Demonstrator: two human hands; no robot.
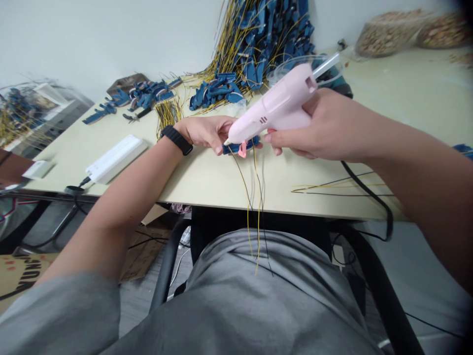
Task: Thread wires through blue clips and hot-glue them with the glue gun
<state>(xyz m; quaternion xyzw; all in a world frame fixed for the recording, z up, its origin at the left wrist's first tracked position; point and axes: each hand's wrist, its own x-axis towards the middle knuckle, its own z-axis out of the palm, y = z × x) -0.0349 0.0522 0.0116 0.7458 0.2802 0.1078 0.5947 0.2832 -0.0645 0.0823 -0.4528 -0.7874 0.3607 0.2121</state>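
Observation:
My right hand [314,129] is wrapped around a pale pink hot glue gun [273,106], with a clear glue stick [326,64] poking out of its back end. The gun's nozzle points down and left, at the left end of a small blue part [236,148]. That part is held by my left hand [209,132], whose fingers are partly hidden behind the gun. Yellow and black wires [257,197] hang from the blue part over the table edge towards my lap. The gun's pink trigger [242,149] shows in front of the blue part.
Blue parts with wires [258,44] are heaped at the back, with a smaller pile [216,91] before them. A white power strip [116,159] lies left, near pliers [137,115]. Loose wires [332,190] and the black cord [369,197] lie right. Another person's arm [13,167] is far left.

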